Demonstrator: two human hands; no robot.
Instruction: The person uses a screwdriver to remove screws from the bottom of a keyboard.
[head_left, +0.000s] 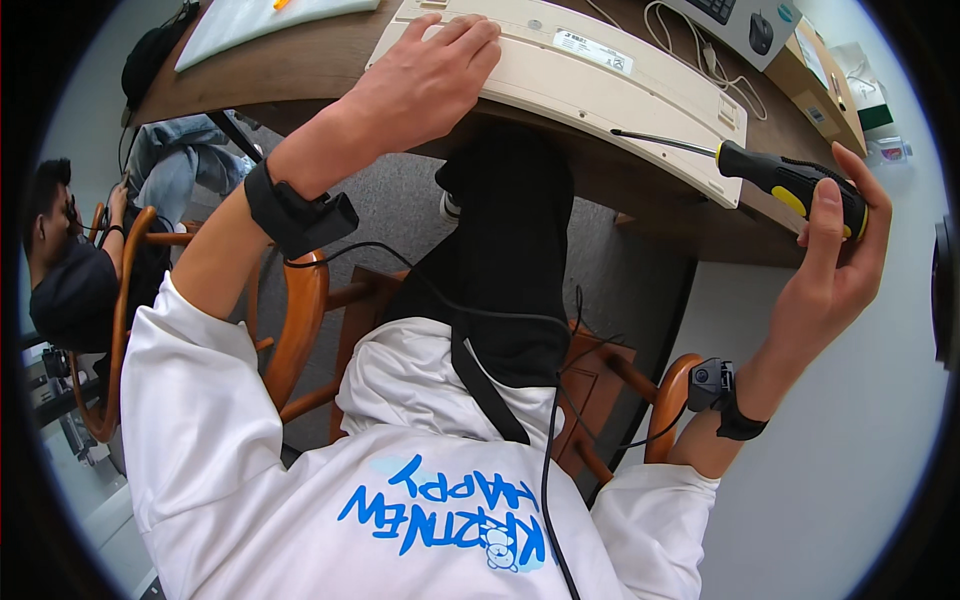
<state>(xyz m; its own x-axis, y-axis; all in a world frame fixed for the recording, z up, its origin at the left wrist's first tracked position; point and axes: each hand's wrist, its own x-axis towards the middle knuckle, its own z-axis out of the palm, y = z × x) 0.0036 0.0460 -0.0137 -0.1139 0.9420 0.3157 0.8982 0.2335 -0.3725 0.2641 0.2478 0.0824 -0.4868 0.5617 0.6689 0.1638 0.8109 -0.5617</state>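
Observation:
A long cream keyboard [545, 75] lies underside up along the near edge of the brown desk, with a white label and small screw holes showing. My left hand [425, 85] rests on its left part, fingers laid across the underside and slightly apart; the thumb is hidden. In my right hand [835, 240], off the keyboard's right end, is a screwdriver [750, 168] with a black and yellow handle, held between thumb and fingers. Its metal shaft points left over the keyboard's near edge. I cannot tell whether the tip touches the keyboard.
At the back right, a pale cable [700, 55] lies beside a box [745, 30] picturing a keyboard and mouse, and a cardboard box [825, 90]. A white slab [270, 28] lies far left. Another person [75, 280] sits at left. A black cable [510, 315] crosses my lap.

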